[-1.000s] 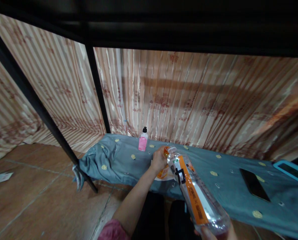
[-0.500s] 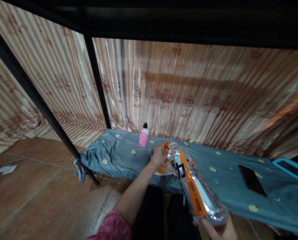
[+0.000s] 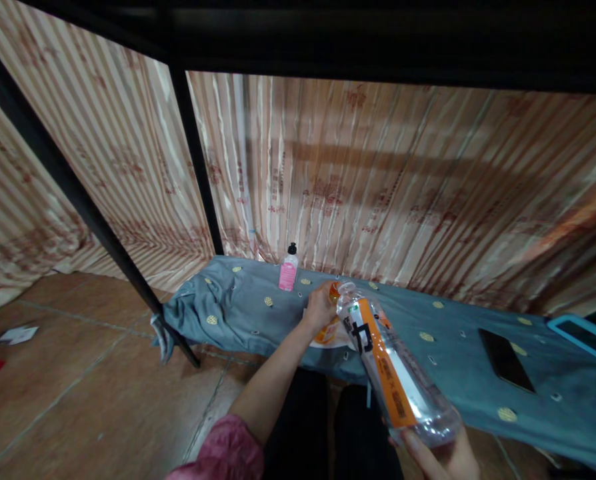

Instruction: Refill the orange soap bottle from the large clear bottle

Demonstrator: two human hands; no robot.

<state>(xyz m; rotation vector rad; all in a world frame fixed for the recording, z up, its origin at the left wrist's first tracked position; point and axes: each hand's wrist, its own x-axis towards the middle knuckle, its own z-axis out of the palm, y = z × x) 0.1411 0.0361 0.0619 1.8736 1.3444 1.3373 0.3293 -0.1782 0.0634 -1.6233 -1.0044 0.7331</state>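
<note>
The L hand (image 3: 321, 308) is curled up tight w/ a small orange piece (image 3: 334, 291) in its fingers; it may be a cap or the neck of a little btl, can't tell bc the hand hides most of it. The R hand (image 3: 431, 463) is wrapped round the low end of a big clear plastic btl (image 3: 393, 373) w/ an orange label, thumb on the side. This btl leans over the edge of the grey-blue cloth (image 3: 458, 360), its mouth up by the L hand, right next to the orange piece; can't tell if they touch. So the step now is prob. fitting or lining up the two at the btl's mouth, w/ both hands busy. The next move calls for a firm R hand at the btm so the btl can't roll or tip, and small, slow L finger moves at the top. If the btl is wet inside, a bad tilt could make a drip. An orange and white thing (image 3: 328, 335) lies under the L wrist, name unclear. A pink-label squeeze btl (image 3: 287, 275) stands near the back, and a black phone (image 3: 506, 360) lies to the right, well apart.
</note>
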